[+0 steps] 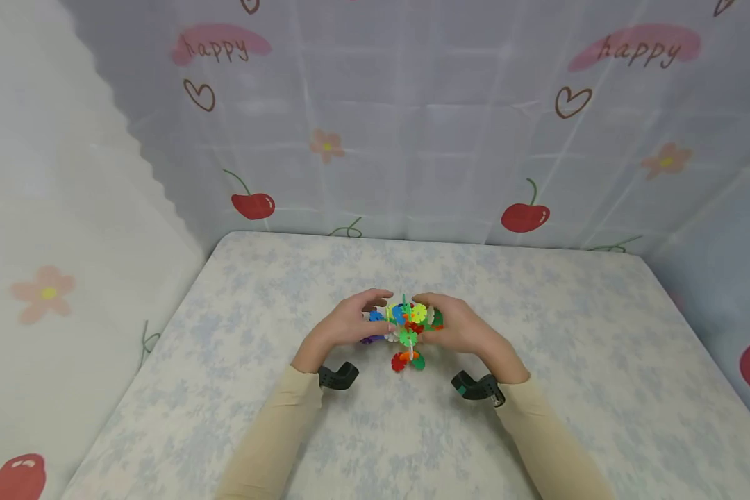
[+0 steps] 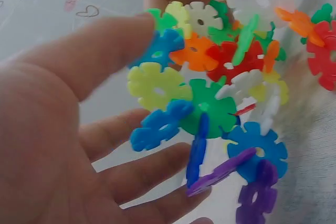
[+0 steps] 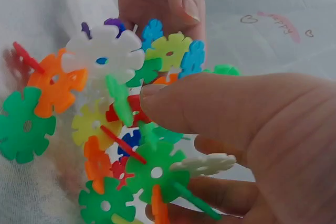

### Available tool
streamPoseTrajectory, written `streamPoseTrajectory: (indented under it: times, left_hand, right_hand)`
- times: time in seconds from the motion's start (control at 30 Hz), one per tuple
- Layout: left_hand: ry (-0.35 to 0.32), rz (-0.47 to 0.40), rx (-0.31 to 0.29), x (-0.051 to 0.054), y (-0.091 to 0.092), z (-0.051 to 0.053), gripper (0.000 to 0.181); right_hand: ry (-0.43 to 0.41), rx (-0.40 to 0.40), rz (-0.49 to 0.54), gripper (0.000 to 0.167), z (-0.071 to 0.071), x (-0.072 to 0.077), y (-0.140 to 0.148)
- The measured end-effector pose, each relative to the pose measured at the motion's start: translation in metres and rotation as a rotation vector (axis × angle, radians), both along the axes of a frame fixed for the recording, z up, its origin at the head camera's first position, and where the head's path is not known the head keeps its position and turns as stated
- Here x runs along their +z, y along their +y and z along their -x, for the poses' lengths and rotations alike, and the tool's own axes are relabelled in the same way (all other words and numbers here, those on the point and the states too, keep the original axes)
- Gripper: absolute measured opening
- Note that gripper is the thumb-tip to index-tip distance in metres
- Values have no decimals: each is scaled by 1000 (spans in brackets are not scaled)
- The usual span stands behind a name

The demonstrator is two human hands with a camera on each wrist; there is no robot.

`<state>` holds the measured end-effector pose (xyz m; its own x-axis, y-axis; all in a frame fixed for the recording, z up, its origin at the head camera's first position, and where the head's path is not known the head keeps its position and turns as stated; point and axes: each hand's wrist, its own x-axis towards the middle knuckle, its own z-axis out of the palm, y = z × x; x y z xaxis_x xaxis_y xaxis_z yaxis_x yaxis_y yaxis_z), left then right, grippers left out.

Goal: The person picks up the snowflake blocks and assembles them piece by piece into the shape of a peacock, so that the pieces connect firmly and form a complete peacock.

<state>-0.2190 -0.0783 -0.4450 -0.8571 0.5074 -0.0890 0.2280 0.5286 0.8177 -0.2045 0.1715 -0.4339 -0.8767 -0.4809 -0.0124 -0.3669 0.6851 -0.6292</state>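
Note:
A many-coloured cluster of interlocking plastic snowflake discs stands between the two hands near the middle of the table. My left hand curves round its left side. In the left wrist view its thumb tip meets a blue disc, and the spread fingers lie behind blue and purple discs. My right hand curves round the other side. In the right wrist view its thumb lies against the cluster by a red disc; the other fingers are partly hidden behind a green disc. A white disc faces the wrists.
Under the hands spreads a table with a pale blue floral cover. A printed curtain with cherries and hearts hangs behind its far edge, and similar cloth hangs at both sides. Each wrist wears a black camera mount.

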Motion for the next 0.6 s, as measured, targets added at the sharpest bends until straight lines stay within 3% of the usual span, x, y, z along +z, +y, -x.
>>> streamPoseTrajectory:
  times: [0.13,0.27,0.47,0.6]
  left_hand:
    - [21,79,-30,-2,2,-2,60]
    - [87,123,-36,-11,10,-4,52]
    - [228,82,74,-23,21,-4,34]
    - [268,40,162,-25,24,-5,30]
  right_hand:
    - [-17,11,-11,53,-4,1,2]
    - [-21,3,-5,42,-5,-3,2]
    - [3,-33,-14,33,-2,-10,-2]
    - [50,-58,-22,26,-2,-13,-5]
